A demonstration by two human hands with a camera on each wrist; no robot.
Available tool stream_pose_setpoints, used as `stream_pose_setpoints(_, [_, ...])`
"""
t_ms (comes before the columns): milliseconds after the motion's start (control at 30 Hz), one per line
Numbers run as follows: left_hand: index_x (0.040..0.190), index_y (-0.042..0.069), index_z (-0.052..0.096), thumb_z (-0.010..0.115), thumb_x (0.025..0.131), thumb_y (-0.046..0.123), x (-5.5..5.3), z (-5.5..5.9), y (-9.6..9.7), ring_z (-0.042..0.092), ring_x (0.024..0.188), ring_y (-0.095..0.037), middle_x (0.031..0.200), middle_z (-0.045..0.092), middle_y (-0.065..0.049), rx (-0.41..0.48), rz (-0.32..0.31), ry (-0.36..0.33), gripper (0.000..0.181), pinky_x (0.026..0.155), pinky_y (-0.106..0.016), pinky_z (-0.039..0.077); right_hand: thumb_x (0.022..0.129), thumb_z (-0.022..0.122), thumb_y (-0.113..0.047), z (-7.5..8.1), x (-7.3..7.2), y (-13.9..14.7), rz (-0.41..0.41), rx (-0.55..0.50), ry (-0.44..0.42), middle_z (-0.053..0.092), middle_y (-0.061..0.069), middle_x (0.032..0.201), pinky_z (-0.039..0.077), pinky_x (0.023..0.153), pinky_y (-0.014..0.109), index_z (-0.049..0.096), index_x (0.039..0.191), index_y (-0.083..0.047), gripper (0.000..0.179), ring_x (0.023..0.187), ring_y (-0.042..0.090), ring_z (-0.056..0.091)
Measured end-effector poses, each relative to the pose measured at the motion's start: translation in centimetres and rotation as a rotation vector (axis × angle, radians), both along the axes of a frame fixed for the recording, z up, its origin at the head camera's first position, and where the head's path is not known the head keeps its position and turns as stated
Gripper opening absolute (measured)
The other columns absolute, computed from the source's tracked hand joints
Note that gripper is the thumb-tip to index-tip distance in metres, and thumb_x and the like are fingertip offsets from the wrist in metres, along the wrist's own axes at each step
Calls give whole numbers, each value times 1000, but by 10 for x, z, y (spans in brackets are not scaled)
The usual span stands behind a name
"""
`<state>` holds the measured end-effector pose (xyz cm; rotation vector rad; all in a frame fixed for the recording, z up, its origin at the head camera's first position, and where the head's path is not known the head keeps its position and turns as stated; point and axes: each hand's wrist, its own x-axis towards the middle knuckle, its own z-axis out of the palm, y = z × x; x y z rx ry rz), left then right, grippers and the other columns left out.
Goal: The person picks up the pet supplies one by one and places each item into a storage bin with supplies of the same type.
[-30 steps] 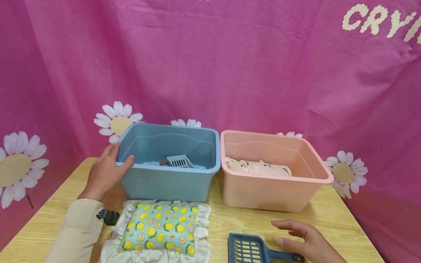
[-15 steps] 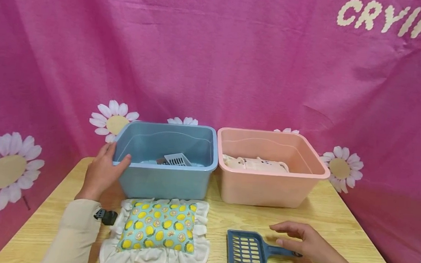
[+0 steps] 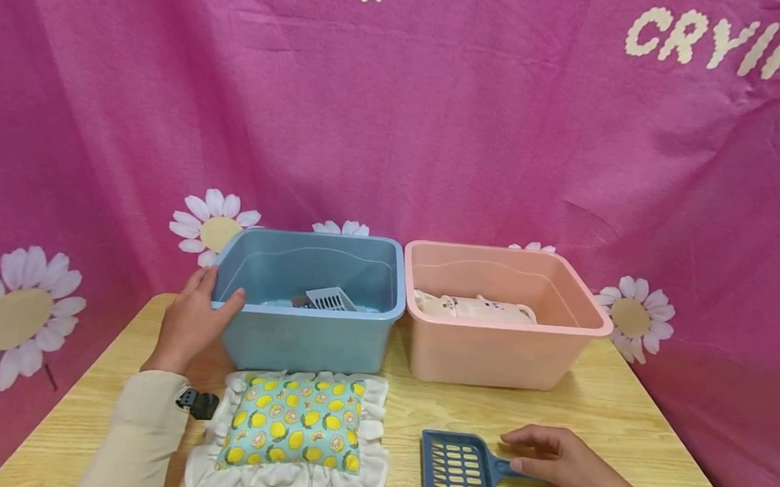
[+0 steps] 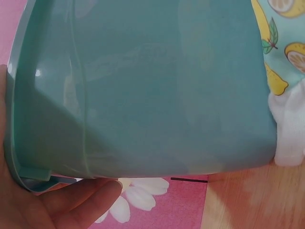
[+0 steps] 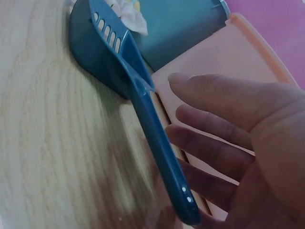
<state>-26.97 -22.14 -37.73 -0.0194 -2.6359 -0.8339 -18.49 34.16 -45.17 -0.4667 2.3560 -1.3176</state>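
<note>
My left hand [image 3: 189, 324] holds the blue plastic bin [image 3: 308, 343] at its near left corner. The thumb lies over the rim, and in the left wrist view the fingers [image 4: 90, 205] bend round under the lip. By the front right of the table, my right hand [image 3: 567, 467] hovers over the handle of a dark blue slotted litter scoop [image 3: 425, 465]. The right wrist view shows its fingers loosely bent beside the scoop's handle [image 5: 157, 138], not closed round it. Inside the blue bin lies a light grey slotted scoop [image 3: 332, 298], with a small brownish thing beside it.
A pink bin [image 3: 498, 353] stands right against the blue one, with a cream patterned cloth item [image 3: 483, 310] inside. A frilled lemon-print cushion [image 3: 296, 425] lies before the blue bin. Behind the wooden table [image 3: 629, 419] hangs a magenta daisy curtain [image 3: 398, 123].
My right hand has come slightly left and lower over the scoop's handle. The left hand keeps its hold on the bin; the head view has shifted a little.
</note>
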Motion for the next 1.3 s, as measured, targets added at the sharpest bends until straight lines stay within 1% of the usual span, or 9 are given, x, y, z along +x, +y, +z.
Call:
stream_pose_setpoints(67, [151,0,23,47,95,51,-1,0,-1,42,123,-53,151,28,-25,2,0,-2,80,93,-71,37,92,66,-24,-1,0,0,-11,12,-14,64,12,122,50,94,36,63,124,-6,37,113,27,58])
stream_pose_setpoints(133, [152,1,22,47,95,52,-1,0,-1,42,123,-54,151,27,-25,7,-2,-11,80,92,-71,38,91,67,-26,-2,1,0,-19,23,-22,64,11,122,50,94,39,64,124,-7,38,113,28,58])
stream_pose_setpoints(300, [153,2,21,47,94,52,-3,-2,-2,41,124,-54,152,26,-25,22,0,-19,81,90,-71,39,90,68,-24,-5,1,2,2,24,-10,63,14,124,49,91,25,63,124,-4,40,114,30,58])
stream_pose_setpoints(500, [152,2,21,47,94,52,-2,-3,-1,41,125,-53,152,26,-24,19,5,-15,81,92,-71,38,88,70,-28,-7,5,2,-15,26,-113,59,13,131,42,99,59,63,127,-10,44,113,27,53])
stream_pose_setpoints(567, [152,2,21,47,94,52,-1,-2,0,41,125,-53,152,26,-24,18,5,-19,81,92,-71,38,87,72,-30,-8,6,2,-25,43,-120,58,13,132,41,98,60,63,127,-12,45,112,27,52])
stream_pose_setpoints(833, [153,3,21,47,94,52,-1,-1,1,41,124,-53,152,26,-24,18,6,-18,81,92,-71,38,86,73,-25,-10,5,2,5,32,-89,56,15,135,40,99,60,67,121,-13,38,122,37,49])
stream_pose_setpoints(1100, [153,4,19,47,94,52,0,-3,1,41,124,-53,152,25,-24,29,2,-34,81,90,-71,40,85,73,-26,-11,8,0,-33,71,-95,56,13,135,39,98,64,72,111,-20,27,122,38,48])
stream_pose_setpoints(1200, [154,5,18,47,94,54,0,-1,1,40,125,-54,153,24,-23,41,3,-48,82,88,-70,41,85,73,-27,-11,7,0,-2,65,-42,56,13,134,45,101,41,72,110,-21,25,124,38,48])
stream_pose_setpoints(1300, [154,6,17,48,94,53,1,0,1,40,125,-54,153,24,-24,51,4,-58,83,87,-70,42,86,72,-27,-11,7,0,27,67,4,57,13,133,46,98,36,72,108,-21,23,123,39,48])
